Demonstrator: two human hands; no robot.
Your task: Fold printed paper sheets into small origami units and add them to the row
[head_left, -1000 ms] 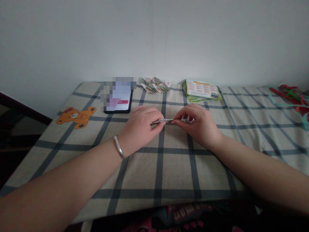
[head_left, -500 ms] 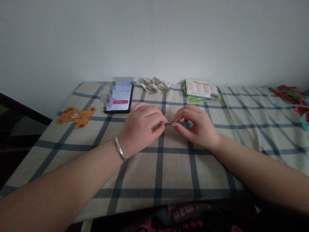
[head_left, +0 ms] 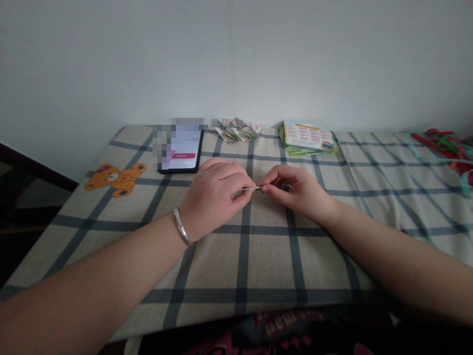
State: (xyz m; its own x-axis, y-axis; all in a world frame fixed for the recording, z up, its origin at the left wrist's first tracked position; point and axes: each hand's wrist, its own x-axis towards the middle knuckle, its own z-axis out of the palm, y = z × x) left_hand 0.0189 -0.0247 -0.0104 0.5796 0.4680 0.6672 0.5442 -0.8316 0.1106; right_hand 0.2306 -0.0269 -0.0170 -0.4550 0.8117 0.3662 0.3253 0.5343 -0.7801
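Observation:
Above the tablecloth [head_left: 214,266], a thin piece of paper [head_left: 255,188] shows nearly edge-on as a pale line between my two hands. My left hand [head_left: 219,192], with a silver bracelet at its wrist, pinches the paper's left part between thumb and fingers. The thumb and index finger of my right hand [head_left: 295,192] grip its right end, the other fingers curled behind. Most of the paper is covered by my fingers. Beyond my hands lie several folded printed papers [head_left: 238,132] and a stack of green-edged printed cards [head_left: 308,138].
A phone [head_left: 185,148] with a lit screen lies behind my left hand. A bear picture [head_left: 116,180] is at the left of the cloth. Red and green ribbon-like strips [head_left: 441,148] lie far right. A white wall [head_left: 236,59] stands behind the table.
My right fingers have shifted slightly, with the index finger lower over the thumb. A bit more of the paper's edge shows. My left hand keeps its pinch.

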